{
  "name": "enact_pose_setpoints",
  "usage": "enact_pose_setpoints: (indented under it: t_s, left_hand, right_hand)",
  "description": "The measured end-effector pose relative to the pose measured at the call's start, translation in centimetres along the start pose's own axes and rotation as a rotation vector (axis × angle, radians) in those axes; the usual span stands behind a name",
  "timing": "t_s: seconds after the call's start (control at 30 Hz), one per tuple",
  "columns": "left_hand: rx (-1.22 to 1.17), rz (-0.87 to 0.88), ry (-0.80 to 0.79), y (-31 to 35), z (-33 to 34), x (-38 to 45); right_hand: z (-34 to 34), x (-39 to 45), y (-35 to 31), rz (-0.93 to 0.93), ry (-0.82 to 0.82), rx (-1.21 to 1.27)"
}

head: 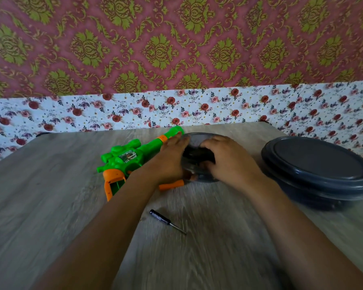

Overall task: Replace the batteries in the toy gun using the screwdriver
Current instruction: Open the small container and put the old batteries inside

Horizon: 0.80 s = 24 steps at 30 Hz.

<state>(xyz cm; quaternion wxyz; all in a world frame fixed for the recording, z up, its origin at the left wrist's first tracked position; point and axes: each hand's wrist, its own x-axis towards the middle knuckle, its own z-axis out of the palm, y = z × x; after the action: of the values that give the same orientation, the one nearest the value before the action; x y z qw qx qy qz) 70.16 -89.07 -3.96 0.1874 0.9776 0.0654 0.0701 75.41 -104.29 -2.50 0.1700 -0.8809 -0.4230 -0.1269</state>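
Note:
The green and orange toy gun (126,159) lies on the wooden table (50,206), its barrel pointing to the far right and its orange grip's battery bay open toward me. An orange cover piece (171,184) rests beside it. A small dark-handled screwdriver (166,220) lies nearer to me, with a tiny screw (142,219) to its left. My left hand (170,158) and my right hand (228,159) both clasp a small round grey container (199,139) just right of the gun. What is inside it is hidden and blurred.
A larger round grey container with a lid (316,164) stands at the right edge of the table. A floral cloth (113,109) runs along the table's far edge below patterned wallpaper.

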Motion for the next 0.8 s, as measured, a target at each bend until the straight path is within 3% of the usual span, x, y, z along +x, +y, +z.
enact_pose_setpoints:
  t_s: [0.07,0.23,0.53,0.8]
  left_hand:
    - [0.022,0.007,-0.006,0.1,0.3,-0.2]
    - [0.082,0.049,0.075,0.0,0.4,-0.1]
    - [0.145,0.053,0.113,0.3,0.9,-0.1]
    - [0.317,-0.050,0.055,1.8,2.1,0.0]
  right_hand:
    - [-0.3,0.0,0.5,-0.004,-0.031,0.041]
    - [0.0,-0.2,1.5,0.022,-0.180,-0.132]
    - [0.2,-0.3,1.7,0.034,-0.187,-0.186]
    - [0.2,-0.2,1.8,0.019,-0.175,-0.196]
